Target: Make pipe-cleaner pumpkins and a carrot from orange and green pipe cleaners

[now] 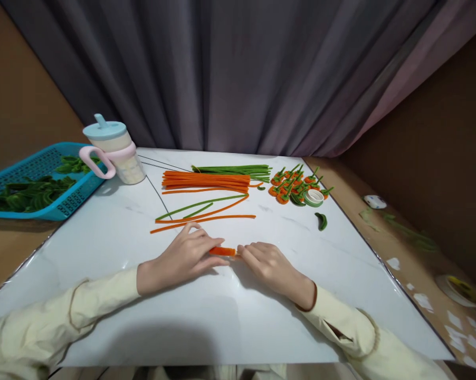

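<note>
My left hand point(188, 252) pinches an orange fuzzy wrap point(222, 252), apparently pipe cleaner wound round a thin rod, between thumb and fingers. At the wrap's right end, my right hand point(267, 264) is closed on the thin, pale rod, which is mostly hidden by the fingers. Just beyond the hands lie loose orange pipe cleaners point(210, 218) and green ones point(206, 201). Behind those rest an orange pipe cleaner bundle point(206, 180) and a green bundle point(234, 169). Several small orange pumpkin-like pieces with green stems point(283, 198) are grouped at the right.
A blue basket point(59, 211) with green pieces stands at left, beside a lidded cup point(129, 166) with a pink handle. A tape roll point(314, 197) and a curled green piece point(322, 221) lie right. Paper scraps point(423, 302) and a round container point(459, 290) are beyond the table's right edge.
</note>
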{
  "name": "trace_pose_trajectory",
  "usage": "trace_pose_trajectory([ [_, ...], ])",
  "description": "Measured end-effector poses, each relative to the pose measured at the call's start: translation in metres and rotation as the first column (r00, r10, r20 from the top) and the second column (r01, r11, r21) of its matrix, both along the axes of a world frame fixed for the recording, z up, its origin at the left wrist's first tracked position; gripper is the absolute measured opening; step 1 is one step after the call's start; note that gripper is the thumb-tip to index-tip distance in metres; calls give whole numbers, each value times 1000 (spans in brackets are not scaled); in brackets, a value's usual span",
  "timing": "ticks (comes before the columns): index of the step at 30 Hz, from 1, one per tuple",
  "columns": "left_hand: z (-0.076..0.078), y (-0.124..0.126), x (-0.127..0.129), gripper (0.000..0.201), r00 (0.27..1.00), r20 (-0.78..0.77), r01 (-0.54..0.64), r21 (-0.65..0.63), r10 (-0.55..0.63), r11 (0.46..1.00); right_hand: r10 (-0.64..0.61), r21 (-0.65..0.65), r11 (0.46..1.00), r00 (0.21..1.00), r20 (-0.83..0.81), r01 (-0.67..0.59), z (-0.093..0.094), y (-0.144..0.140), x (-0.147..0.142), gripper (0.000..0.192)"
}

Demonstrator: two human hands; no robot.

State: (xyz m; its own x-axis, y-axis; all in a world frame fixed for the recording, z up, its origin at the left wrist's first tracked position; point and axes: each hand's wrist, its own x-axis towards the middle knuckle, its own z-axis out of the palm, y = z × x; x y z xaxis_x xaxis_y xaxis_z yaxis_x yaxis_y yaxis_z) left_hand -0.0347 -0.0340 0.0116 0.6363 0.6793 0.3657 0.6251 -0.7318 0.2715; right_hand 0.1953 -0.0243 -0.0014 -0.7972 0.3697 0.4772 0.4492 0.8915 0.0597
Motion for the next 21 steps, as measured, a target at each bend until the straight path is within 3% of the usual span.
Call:
trace_pose_trajectory([
  [1, 8, 3, 2, 41, 1000, 14, -4, -174, 7, 985, 30, 26, 999, 1000, 3, -30, 1, -1, 0, 22],
  [2, 16, 6, 5, 44, 999, 34, 16, -352, -4, 936, 58, 50, 997, 998, 2, -58, 3, -1, -1, 21],
  [3, 24, 9, 7, 47, 999, 40, 53, -548, -38, 835, 78, 70, 995, 997, -3, -77, 5, -2, -1, 20],
  [4, 31, 13, 10, 48, 995, 70, 97, -710, -68, 698, 86, 83, 993, 996, -9, -85, 7, -2, -1, 20],
  [5, 36, 16, 13, 48, 991, 109, 134, -817, -77, 561, 86, 87, 993, 996, -12, -85, 9, -2, -1, 21],
  [6, 39, 18, 15, 49, 986, 138, 165, -870, -91, 466, 75, 83, 994, 997, -8, -75, 11, -2, -1, 22],
  [8, 41, 22, 19, 49, 980, 177, 198, -915, -90, 350, 40, 51, 998, 999, 15, -40, 15, -3, 0, 23],
  [10, 37, 23, 21, 47, 981, 181, 192, -927, -66, 321, 3, -2, 1000, 999, 38, -3, 17, -5, 2, 23],
  [15, 28, 21, 21, 46, 989, 133, 149, -922, -69, 358, -37, -140, 989, 994, 105, 51, 16, -10, 7, 22],
  [17, 31, 21, 19, 47, 988, 134, 154, -918, -79, 365, -36, -163, 985, 991, 127, 57, 15, -9, 9, 22],
  [21, 38, 29, 8, 43, 996, 81, 92, -940, -49, 327, -90, -227, 967, 989, 115, 114, 15, -1, 14, 23],
])
